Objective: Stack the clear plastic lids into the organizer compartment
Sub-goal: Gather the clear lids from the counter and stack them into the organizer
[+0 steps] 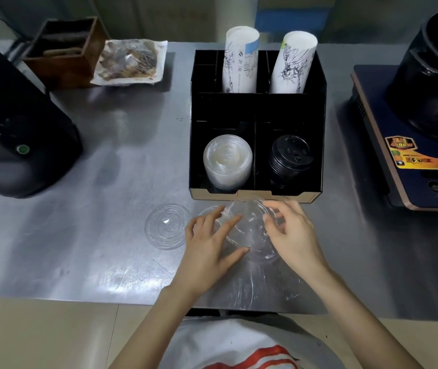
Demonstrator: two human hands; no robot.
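Observation:
A black organizer (316, 145) stands on the steel counter. Its front left compartment holds a stack of clear plastic lids (227, 159). Just in front of the organizer, my left hand (210, 243) and my right hand (292, 235) together grip a clear lid (250, 223), one hand on each side of its rim. Further clear lids (262, 278) lie under and below my hands, hard to tell apart. One more clear lid (167, 226) lies flat on the counter, left of my left hand.
Black lids (290, 159) fill the front right compartment, and two sleeves of paper cups (240, 59) stand behind. A black machine (18, 134) sits at left, an induction cooker with a pot (425, 145) at right, a wooden box (63, 51) and wrapped tray (130, 62) at the back.

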